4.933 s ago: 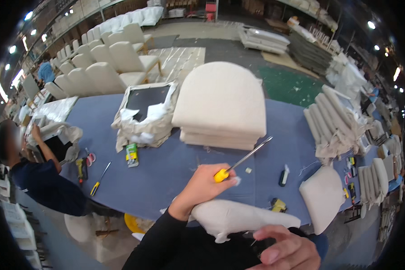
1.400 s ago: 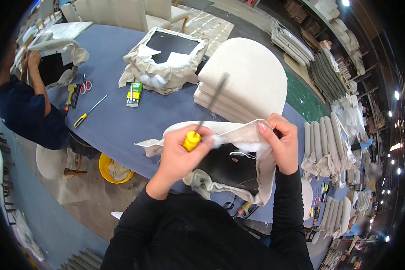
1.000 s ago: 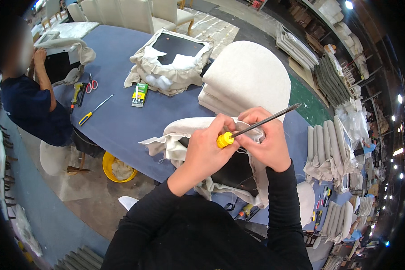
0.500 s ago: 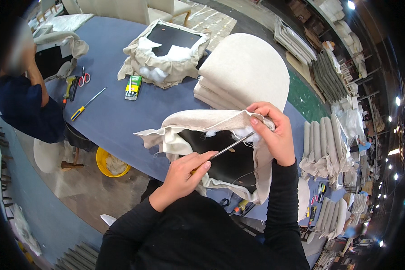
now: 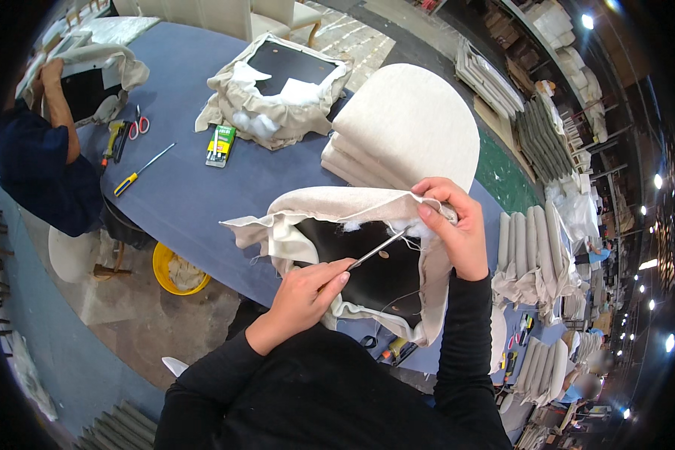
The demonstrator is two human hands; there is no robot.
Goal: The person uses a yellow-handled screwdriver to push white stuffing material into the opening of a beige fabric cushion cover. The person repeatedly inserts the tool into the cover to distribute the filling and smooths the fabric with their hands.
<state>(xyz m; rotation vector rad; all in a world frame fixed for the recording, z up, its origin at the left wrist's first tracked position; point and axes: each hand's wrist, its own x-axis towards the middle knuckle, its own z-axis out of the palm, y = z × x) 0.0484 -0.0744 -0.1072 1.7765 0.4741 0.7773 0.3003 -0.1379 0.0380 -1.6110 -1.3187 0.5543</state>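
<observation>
Beige seat cushion [image 5: 300, 201] lies black-underside-up at the tabletop's [image 5: 180, 202] near edge, right hand [image 5: 457, 225] pinching its fabric rim [image 5: 405, 196], seemingly for access, while the left hand [image 5: 300, 296] grips a screwdriver [image 5: 377, 249], shaft angled, presumably for control, at white wadding [image 5: 420, 229].

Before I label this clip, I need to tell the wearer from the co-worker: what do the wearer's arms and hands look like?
The left sleeve and right sleeve are black, long and plain, ending near the wrists. The left hand and right hand are bare and ungloved, with no jewellery showing.
</observation>
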